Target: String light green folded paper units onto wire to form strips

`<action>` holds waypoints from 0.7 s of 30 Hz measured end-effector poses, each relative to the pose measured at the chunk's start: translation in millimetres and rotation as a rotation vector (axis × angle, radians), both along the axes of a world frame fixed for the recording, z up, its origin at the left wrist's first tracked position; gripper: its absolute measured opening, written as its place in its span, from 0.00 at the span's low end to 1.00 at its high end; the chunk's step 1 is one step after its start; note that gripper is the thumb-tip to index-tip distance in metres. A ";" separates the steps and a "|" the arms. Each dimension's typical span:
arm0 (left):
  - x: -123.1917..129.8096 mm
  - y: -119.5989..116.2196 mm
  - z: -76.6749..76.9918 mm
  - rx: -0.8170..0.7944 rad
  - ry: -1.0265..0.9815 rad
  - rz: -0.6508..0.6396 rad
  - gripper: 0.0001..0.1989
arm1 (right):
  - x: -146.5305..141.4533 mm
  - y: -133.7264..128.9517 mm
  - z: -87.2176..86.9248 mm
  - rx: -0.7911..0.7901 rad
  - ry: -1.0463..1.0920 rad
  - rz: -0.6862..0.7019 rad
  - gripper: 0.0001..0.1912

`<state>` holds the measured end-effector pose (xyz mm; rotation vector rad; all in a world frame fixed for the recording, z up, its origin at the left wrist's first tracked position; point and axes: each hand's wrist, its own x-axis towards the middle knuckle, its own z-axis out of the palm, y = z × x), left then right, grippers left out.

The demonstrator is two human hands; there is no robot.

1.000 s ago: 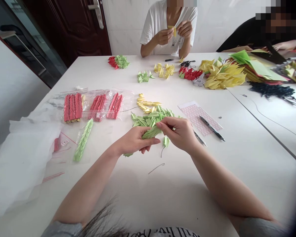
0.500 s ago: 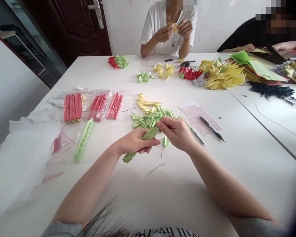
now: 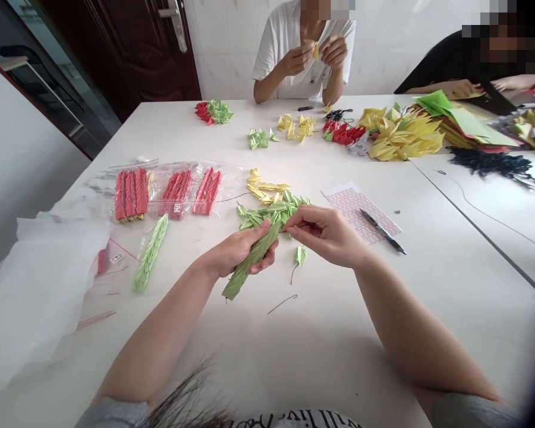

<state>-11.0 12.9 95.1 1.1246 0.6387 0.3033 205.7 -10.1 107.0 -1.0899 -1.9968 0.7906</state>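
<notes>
head view: left hand (image 3: 232, 252) clasps green strip (image 3: 252, 260); right hand (image 3: 327, 236) pinched shut beside its end, contents unclear; light grip should prevent creasing.

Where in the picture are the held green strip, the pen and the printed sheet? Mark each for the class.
Held green strip (image 3: 251, 260): head view, midway along its folded surface.
Pen (image 3: 382, 230): head view, middle of its barrel.
Printed sheet (image 3: 351, 204): head view, its printed grid.

On the near side of the left hand (image 3: 243, 249) and right hand (image 3: 332, 235), a shirt (image 3: 312, 419) reads "will live", its next word cut off; labels (image 3: 116, 257) on clear bags (image 3: 156, 203) left of the hands are illegible.
</notes>
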 end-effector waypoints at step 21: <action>1.7 -3.9 3.9 0.047 0.049 -0.057 0.26 | -4.4 1.8 0.0 0.144 0.091 -0.303 0.03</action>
